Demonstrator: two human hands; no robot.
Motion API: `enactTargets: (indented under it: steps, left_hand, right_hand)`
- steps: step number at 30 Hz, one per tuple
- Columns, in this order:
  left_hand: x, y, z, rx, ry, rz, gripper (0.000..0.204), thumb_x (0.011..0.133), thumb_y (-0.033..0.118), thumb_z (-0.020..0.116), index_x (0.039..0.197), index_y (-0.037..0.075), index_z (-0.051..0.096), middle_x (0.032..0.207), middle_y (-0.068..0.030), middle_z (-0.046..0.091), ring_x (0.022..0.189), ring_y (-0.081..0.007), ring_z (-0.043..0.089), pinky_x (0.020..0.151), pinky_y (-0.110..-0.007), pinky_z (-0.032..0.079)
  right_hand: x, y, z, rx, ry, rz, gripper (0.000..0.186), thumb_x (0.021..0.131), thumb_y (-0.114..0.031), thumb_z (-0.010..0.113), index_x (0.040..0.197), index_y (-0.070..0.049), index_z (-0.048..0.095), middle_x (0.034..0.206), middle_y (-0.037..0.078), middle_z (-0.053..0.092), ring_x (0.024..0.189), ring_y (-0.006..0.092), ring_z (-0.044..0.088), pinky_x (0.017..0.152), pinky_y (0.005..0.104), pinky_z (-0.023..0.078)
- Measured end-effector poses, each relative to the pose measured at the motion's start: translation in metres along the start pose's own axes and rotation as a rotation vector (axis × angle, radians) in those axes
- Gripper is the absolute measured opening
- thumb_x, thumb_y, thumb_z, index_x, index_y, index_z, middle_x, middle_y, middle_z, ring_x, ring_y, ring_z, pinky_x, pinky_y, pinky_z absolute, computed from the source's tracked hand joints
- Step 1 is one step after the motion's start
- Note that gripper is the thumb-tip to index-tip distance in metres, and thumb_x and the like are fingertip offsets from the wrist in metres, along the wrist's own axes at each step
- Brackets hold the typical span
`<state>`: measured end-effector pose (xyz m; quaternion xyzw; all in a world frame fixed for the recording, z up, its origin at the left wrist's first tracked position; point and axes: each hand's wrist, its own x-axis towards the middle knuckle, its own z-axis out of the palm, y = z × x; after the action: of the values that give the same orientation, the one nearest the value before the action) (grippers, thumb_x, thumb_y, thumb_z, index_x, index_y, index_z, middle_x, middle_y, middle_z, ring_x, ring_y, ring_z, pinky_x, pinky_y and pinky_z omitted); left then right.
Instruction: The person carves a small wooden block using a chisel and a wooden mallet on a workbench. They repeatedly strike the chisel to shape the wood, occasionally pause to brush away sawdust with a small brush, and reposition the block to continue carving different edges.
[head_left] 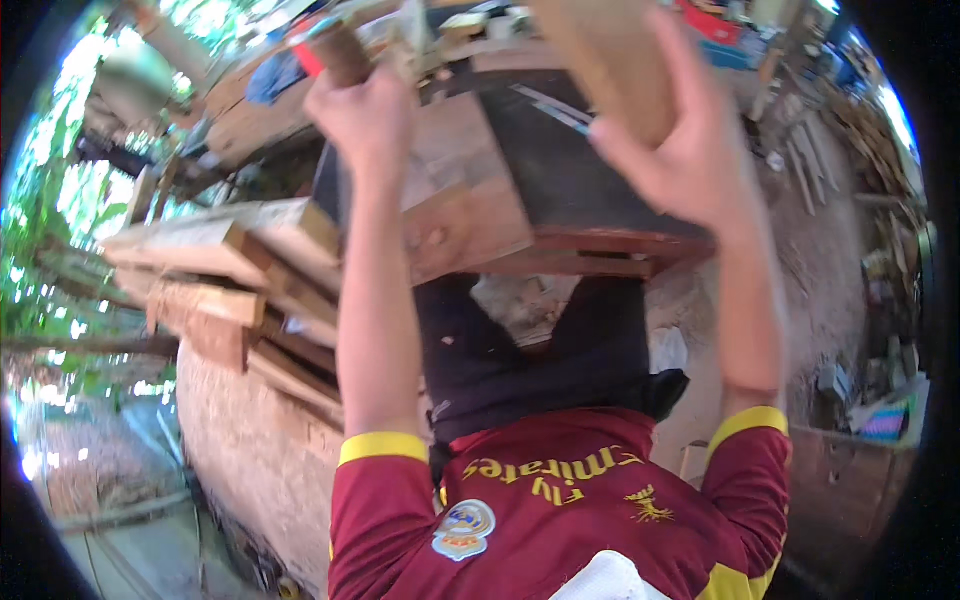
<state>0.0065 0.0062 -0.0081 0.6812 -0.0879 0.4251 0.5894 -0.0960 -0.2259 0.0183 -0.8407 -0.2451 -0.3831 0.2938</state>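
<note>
My left hand [368, 112] is closed round a short brown cylinder [343, 55], which looks like a wooden handle; its far end is not clear. A thick light-brown wooden block [618, 70] is gripped in my right hand [690, 150], thumb on one side and fingers on the other. Motion blurs the block, and its far end runs out at the top edge. Both hands are raised over a dark-topped table [600, 190]. A flat wooden board [465, 200] lies on the table's left part, beyond my left forearm. Thin pale strips [553, 107] rest between the hands.
Stacked wooden beams [215, 250] stick out at the left, close to my left forearm. Behind the table is a cluttered wooden bench [250, 110] with a blue cloth [273, 78]. Scrap wood [865, 130] is piled at the far right, and a wooden box [840, 475] stands nearer.
</note>
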Motion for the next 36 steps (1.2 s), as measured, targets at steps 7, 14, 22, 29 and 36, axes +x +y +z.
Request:
enactTargets:
  steps: [7,14,22,29,36]
  left_hand:
    - [0.000,-0.004,0.022,0.075,-0.134,-0.051,0.017,0.076,0.010,0.067,0.065,0.004,0.057,0.056,0.0036,0.053,0.047,-0.0046,0.044,0.044,-0.025,0.035]
    - [0.013,-0.014,0.020,-0.087,-0.118,-0.305,0.015,0.076,0.008,0.066,0.067,0.006,0.054,0.053,0.0026,0.048,0.040,-0.0055,0.042,0.037,-0.023,0.030]
    - [0.013,-0.008,0.010,-0.135,0.005,-0.348,0.019,0.074,-0.001,0.060,0.064,0.007,0.045,0.048,0.0018,0.040,0.034,-0.0068,0.034,0.033,-0.023,0.024]
    - [0.004,0.000,0.012,-0.104,-0.049,-0.330,0.019,0.075,-0.001,0.060,0.065,0.007,0.045,0.048,0.0018,0.039,0.034,-0.0065,0.032,0.034,-0.023,0.024]
    - [-0.024,0.014,0.003,-0.157,-0.217,-0.186,0.018,0.079,-0.002,0.059,0.069,0.006,0.046,0.052,0.0001,0.043,0.040,-0.0056,0.037,0.038,-0.021,0.027]
  right_hand:
    - [-0.093,0.032,-0.001,0.230,-0.132,0.461,0.089,0.066,-0.017,0.076,0.138,0.008,0.031,0.129,0.027,0.048,0.123,0.0353,0.047,0.104,0.0390,0.034]
    - [-0.127,0.060,-0.005,0.361,-0.149,0.625,0.090,0.062,-0.016,0.077,0.137,0.006,0.033,0.126,0.024,0.051,0.120,0.0304,0.050,0.101,0.0353,0.036]
    - [-0.136,0.074,-0.001,0.555,-0.159,0.574,0.087,0.064,-0.012,0.074,0.138,0.001,0.031,0.123,0.021,0.053,0.116,0.0295,0.052,0.099,0.0352,0.037]
    - [-0.140,0.076,-0.008,0.616,-0.161,0.618,0.088,0.066,-0.014,0.073,0.140,-0.001,0.028,0.122,0.020,0.053,0.116,0.0282,0.053,0.098,0.0359,0.037]
    - [-0.149,0.077,-0.004,0.578,-0.087,0.606,0.089,0.065,-0.011,0.075,0.140,-0.004,0.027,0.121,0.020,0.054,0.114,0.0287,0.054,0.097,0.0379,0.039]
